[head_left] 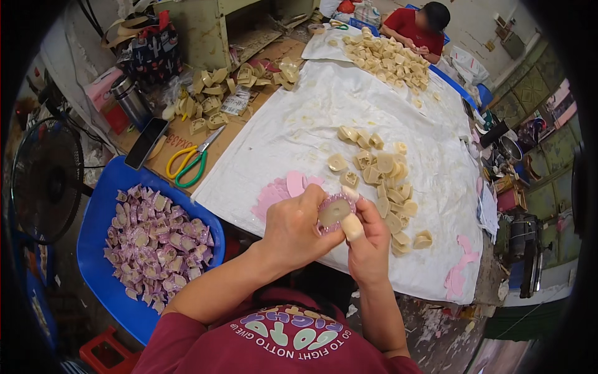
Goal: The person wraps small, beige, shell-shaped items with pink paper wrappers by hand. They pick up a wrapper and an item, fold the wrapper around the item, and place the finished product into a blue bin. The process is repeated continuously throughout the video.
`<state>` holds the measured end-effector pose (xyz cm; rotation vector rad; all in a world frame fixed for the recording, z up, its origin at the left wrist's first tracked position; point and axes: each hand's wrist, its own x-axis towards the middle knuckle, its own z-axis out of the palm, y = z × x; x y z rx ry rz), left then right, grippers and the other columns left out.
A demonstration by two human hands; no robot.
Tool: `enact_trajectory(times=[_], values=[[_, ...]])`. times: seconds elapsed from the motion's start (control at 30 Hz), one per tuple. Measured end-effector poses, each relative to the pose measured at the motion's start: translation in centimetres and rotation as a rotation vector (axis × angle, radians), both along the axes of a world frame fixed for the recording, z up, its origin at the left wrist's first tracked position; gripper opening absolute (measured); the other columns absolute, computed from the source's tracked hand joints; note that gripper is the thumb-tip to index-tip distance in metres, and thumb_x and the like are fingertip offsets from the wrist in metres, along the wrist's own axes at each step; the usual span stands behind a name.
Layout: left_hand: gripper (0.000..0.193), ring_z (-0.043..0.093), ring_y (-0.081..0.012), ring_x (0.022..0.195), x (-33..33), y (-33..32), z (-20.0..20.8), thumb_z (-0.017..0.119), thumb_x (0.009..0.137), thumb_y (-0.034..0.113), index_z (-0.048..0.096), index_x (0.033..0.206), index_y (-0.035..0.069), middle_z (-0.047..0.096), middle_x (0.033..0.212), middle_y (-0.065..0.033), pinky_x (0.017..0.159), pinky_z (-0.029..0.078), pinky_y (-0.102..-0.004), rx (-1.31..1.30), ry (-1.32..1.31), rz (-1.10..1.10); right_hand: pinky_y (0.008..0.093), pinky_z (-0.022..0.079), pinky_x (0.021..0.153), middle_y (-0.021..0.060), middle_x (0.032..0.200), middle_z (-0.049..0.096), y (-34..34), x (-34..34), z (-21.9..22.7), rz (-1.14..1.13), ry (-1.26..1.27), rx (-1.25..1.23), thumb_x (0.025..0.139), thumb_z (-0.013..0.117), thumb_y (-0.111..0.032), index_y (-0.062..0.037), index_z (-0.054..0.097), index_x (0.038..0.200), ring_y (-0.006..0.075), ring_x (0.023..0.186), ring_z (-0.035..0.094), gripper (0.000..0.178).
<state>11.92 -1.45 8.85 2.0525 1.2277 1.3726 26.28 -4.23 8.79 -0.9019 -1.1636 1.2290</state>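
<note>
Over the near edge of the white-covered table, a small beige moulded piece with a glittery pink-purple band around its rim (335, 213) is gripped between my two hands. My left hand (291, 223) closes on its left side, thumb and fingers bent. The thumb and fingers of my right hand (370, 246) press its right side; pale covers sit on the thumb and a fingertip. Pink sheet pieces (274, 196) lie just beyond my left hand. Past my right hand spreads a loose group of bare beige pieces (385, 165).
At left stands a blue basin (93, 255) heaped with pink-purple banded pieces (159, 240). Scissors (187, 163), a phone (147, 143) and a flask (132, 103) lie or stand beside it. A co-worker (414, 31) sits behind a big beige pile (389, 59). A fan (47, 181) is far left.
</note>
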Motion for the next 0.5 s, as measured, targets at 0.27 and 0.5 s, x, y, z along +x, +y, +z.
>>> enact_trajectory(times=[0.27, 0.5], values=[[0.039, 0.064, -0.0329, 0.060, -0.1, -0.1, -0.8, 0.078, 0.068, 0.020, 0.052, 0.092, 0.002, 0.061, 0.068, -0.0135, 0.051, 0.048, -0.0407, -0.075, 0.074, -0.024, 0.0285, 0.047, 0.093, 0.0097, 0.112, 0.063, 0.5, -0.2, 0.2, 0.016, -0.013, -0.045, 0.090, 0.058, 0.001, 0.0047, 0.051, 0.126, 0.0138, 0.104, 0.060, 0.036], [0.049, 0.062, -0.0284, 0.071, 0.3, -0.1, -1.5, 0.076, 0.072, 0.011, 0.053, 0.114, 0.002, 0.059, 0.083, -0.0140, 0.062, 0.049, -0.0351, 0.078, -0.017, -0.083, 0.0320, 0.047, 0.096, 0.0125, 0.125, 0.058, 0.3, 0.9, -0.8, 0.025, -0.182, -0.021, 0.088, 0.063, -0.003, 0.0021, 0.052, 0.129, 0.0186, 0.117, 0.055, 0.043]])
